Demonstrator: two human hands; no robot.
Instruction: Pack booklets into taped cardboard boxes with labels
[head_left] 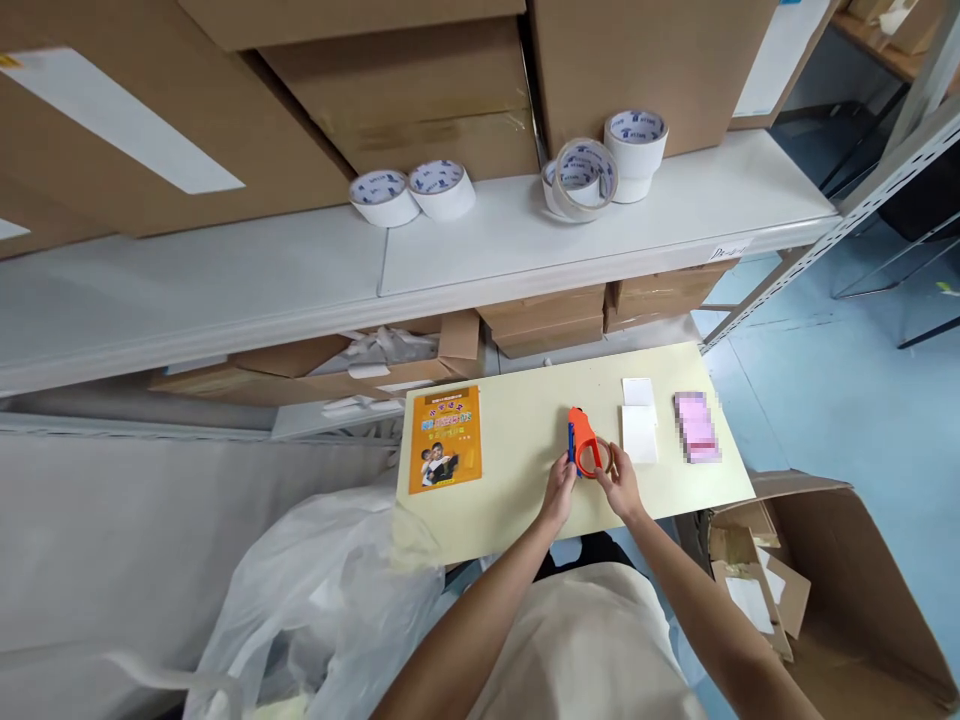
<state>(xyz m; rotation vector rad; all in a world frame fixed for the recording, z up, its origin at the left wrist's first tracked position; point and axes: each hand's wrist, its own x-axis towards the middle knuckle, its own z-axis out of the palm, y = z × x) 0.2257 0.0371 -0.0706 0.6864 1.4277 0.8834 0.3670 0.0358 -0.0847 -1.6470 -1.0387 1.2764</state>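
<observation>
Over the pale yellow table (517, 510), my left hand (559, 490) is closed on an orange tape dispenser (583, 428) with a blue edge on its left side. My right hand (621, 487) grips the right side of a brownish tape roll (608, 457), which overlaps the dispenser's round frame. Whether the roll is fully seated on the dispenser I cannot tell. White paper slips (639, 425) lie just right of my hands. Farther left is an orange booklet (445, 440), flat on the table.
A pink, pixelated item (697, 427) lies at the table's right. Behind stands a grey shelf (465, 255) bearing tape rolls (442, 188) and large cardboard boxes (420, 90). An open carton (862, 580) stands at lower right, a clear plastic bag (322, 590) at lower left.
</observation>
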